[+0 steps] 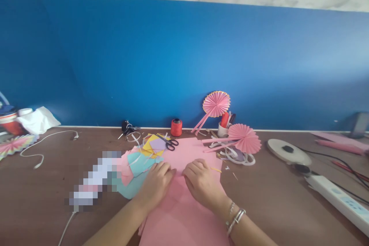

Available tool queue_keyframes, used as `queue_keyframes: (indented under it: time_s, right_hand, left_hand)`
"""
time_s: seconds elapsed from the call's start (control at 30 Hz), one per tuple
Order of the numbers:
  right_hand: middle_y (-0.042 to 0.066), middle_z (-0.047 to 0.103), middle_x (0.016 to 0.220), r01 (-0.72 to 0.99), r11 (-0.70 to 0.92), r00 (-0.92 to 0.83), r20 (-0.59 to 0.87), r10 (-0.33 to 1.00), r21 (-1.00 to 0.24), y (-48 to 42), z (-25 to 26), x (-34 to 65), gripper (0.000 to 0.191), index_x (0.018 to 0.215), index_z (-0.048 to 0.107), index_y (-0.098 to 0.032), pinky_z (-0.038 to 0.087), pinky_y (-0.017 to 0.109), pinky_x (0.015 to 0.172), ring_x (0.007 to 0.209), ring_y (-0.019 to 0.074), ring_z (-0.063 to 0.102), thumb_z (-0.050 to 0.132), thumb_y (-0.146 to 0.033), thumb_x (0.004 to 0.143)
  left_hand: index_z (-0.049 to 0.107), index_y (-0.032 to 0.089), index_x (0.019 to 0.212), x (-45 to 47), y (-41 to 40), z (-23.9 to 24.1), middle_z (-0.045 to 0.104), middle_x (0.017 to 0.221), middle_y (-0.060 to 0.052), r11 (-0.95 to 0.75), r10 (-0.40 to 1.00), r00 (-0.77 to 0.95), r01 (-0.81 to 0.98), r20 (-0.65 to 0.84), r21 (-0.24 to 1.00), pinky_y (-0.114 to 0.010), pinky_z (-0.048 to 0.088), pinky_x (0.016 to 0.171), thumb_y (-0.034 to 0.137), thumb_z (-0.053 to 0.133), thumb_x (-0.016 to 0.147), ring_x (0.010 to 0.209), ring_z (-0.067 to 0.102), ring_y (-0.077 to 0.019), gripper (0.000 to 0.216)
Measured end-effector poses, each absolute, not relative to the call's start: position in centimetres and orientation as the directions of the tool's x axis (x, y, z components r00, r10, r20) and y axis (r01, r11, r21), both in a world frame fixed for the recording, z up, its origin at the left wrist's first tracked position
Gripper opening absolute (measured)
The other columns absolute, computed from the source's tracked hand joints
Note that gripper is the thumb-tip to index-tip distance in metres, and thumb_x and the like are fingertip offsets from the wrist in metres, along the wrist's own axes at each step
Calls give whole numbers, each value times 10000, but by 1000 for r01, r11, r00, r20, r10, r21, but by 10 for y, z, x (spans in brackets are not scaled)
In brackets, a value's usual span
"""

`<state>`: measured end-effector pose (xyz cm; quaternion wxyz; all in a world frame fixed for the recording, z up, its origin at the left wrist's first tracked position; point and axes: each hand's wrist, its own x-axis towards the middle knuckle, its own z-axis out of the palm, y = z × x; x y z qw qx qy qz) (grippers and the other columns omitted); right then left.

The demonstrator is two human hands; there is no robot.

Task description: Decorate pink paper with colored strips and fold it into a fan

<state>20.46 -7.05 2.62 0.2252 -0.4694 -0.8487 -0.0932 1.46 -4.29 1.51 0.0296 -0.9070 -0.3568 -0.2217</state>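
Pink paper (187,219) lies in front of me, one sheet over another, running from the table's front edge to the middle. My left hand (160,180) rests on its left side, fingers curled and closed on the paper. Opposite it, my right hand (203,180) is closed on the same paper, with the fingers bent inward. A small gap parts the two hands, and a crease or edge in the paper runs between them. The fingertips are partly hidden. Black scissors (170,144) lie beyond the left hand, by yellow and lilac paper pieces (152,146).
Pink folded paper fans (244,138) lie or lean at the back, near a cup of pens (223,128). A red thread spool (176,127) stands by the blue partition (129,61). Teal scraps (138,165) lie left; a white power strip (340,200) lies right.
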Motion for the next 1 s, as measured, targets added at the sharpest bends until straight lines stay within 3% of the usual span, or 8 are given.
queue_keyframes:
  time_s: [0.13, 0.23, 0.47, 0.63, 0.83, 1.0]
  right_hand:
    - [39, 570, 789, 890, 453, -409, 369, 835, -39, -64, 20, 212, 123, 722, 549, -182, 291, 304, 667, 777, 177, 461, 499, -76, 761]
    - [34, 583, 758, 905, 423, -396, 271, 877, -47, -63, 17, 216, 137, 711, 558, -184, 268, 303, 652, 767, 181, 464, 504, -58, 716]
    - [40, 605, 778, 923, 364, -347, 140, 927, -125, -66, 22, 222, 201, 708, 577, -175, 299, 275, 651, 730, 163, 511, 463, -24, 640]
    - [27, 626, 791, 900, 337, -313, 128, 941, -277, -68, 25, 226, 295, 786, 593, -189, 326, 252, 652, 743, 162, 541, 446, -18, 596]
    - [8, 609, 752, 833, 263, -250, 93, 964, -487, -63, 24, 232, 313, 764, 591, -191, 341, 216, 607, 705, 137, 539, 416, -5, 582]
    - [24, 591, 763, 765, 283, -255, 131, 958, -578, -57, 18, 234, 312, 734, 615, -178, 389, 226, 658, 741, 140, 539, 397, 11, 614]
  left_hand:
    - [587, 193, 1023, 11, -41, 8, 524, 848, -44, -729, 659, 669, 680, 344, 74, -311, 363, 703, 160, 345, 910, 826, 460, -191, 269]
    - [577, 190, 1030, 9, -42, 5, 549, 870, -49, -720, 679, 677, 689, 285, 80, -316, 381, 727, 103, 363, 879, 845, 479, -193, 277]
    - [573, 175, 828, 10, -49, 20, 618, 850, -49, -650, 760, 625, 730, 178, 213, -293, 407, 701, 70, 325, 875, 799, 548, -181, 273]
    - [581, 187, 787, 8, -51, 22, 629, 813, -41, -624, 779, 602, 714, 177, 318, -284, 413, 682, 94, 336, 864, 779, 566, -179, 273]
    - [638, 212, 836, 1, -44, 22, 658, 869, -27, -496, 846, 508, 641, 161, 585, -285, 420, 767, 176, 437, 831, 860, 589, -177, 204]
    - [674, 221, 833, -2, -37, 15, 651, 866, -31, -432, 877, 461, 631, 136, 645, -289, 421, 776, 233, 438, 838, 858, 598, -182, 236]
